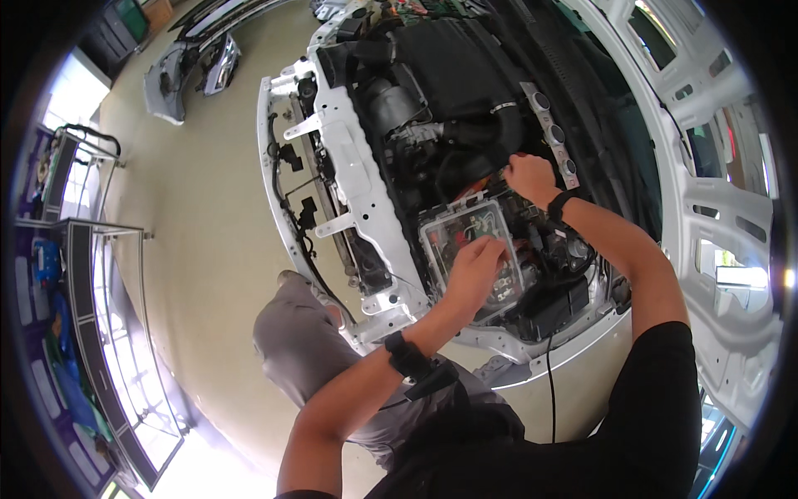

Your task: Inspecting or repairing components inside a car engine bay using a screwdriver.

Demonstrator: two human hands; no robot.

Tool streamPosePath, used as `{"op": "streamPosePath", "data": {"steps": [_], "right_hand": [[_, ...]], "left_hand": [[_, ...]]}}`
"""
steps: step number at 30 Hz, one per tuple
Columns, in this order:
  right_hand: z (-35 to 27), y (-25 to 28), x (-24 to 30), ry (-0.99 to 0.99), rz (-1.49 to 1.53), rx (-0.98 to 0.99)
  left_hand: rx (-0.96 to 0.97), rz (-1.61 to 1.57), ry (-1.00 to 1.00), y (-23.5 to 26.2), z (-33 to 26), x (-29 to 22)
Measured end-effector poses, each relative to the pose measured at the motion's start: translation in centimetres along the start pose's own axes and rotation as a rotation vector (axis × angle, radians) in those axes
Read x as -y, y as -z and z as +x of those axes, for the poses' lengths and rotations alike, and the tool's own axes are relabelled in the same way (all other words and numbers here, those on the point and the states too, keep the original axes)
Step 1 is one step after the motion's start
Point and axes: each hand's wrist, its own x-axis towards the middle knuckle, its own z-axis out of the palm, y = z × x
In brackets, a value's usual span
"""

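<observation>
One grip, my left hand (478, 264), is over the middle of a rectangular box with a see-through top and a pale grey rim (449, 235); its fingers are bunched together, and I cannot tell whether they pinch something or only touch the surface. My right hand (532, 179) is curled just beyond the box, to its right, near an orange part (478, 187) and a thick, curved black hose (503, 133); its fingertips are partly hidden, so I cannot tell whether they are clamped on anything. Through the box's top I see red pieces and pale wires (480, 223). Left of the box runs a white metal front frame with holes (357, 200). Well beyond the box lies a broad black engine cover (449, 66), and beyond it to the right a narrow silvery strip carries round pieces (549, 129). Right of the box's near end is a black plastic housing (559, 309), a thin black cable (552, 391) running down beside it.
</observation>
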Motion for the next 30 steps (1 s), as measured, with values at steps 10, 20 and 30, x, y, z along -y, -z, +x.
{"op": "streamPosePath", "data": {"steps": [10,20,30], "right_hand": [[-1.1,0.7,-0.9,-0.029,-0.128,0.235],[-6.1,-3.2,-5.0,0.179,-0.248,0.188],[-8.2,-2.7,-2.5,0.088,-0.224,0.118]], "left_hand": [[-0.067,-0.015,0.022,1.1,0.3,0.4],[-0.019,0.038,0.010,1.1,0.2,0.8],[-0.066,0.209,-0.029,3.7,2.1,3.7]]}}
